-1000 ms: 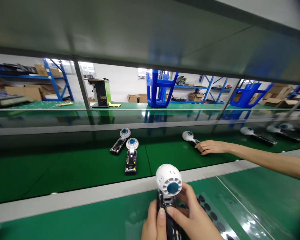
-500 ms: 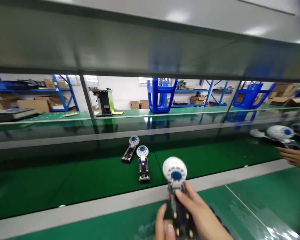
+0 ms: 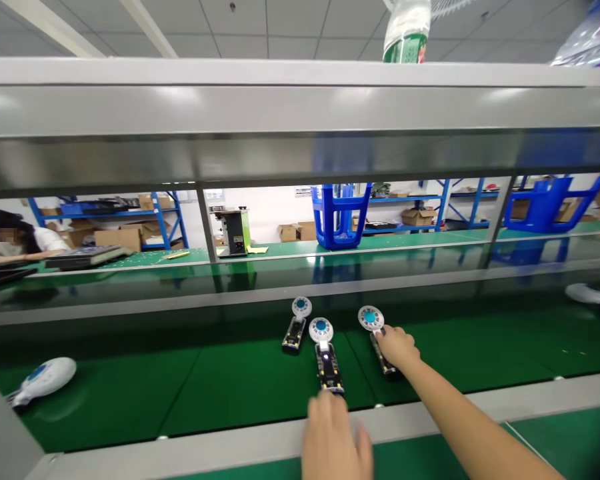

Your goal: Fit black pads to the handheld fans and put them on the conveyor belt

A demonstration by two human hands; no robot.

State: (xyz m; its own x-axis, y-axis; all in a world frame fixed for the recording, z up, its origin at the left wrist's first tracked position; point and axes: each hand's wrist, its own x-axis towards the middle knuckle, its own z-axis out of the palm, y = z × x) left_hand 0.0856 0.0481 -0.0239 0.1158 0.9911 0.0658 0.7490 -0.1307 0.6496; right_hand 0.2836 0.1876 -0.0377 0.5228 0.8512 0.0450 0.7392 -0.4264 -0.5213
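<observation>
My right hand (image 3: 399,347) grips the black handle of a handheld device (image 3: 371,318) on the dark green belt; its round white head has a blue centre. Nearer the middle lies a second such device (image 3: 329,365), its open handle showing a circuit board and a small light. My left hand (image 3: 333,437), slightly blurred, is at the lower end of that second device, thumb apart from the fingers; whether the fingertips touch it I cannot tell. Just behind to the left lies a third device (image 3: 295,333).
Further devices lie on the belt at the left, a white-headed one (image 3: 50,377), and at the far right (image 3: 586,293). A grey rail (image 3: 230,443) edges the belt. Overhead runs a metal shelf (image 3: 260,110). Across the belt are a blue stool (image 3: 341,217) and a person (image 3: 50,240).
The device held over the near bench now rests on the belt under my right hand. My left hand has come away from it towards the middle device. The view has tilted up and swung left.
</observation>
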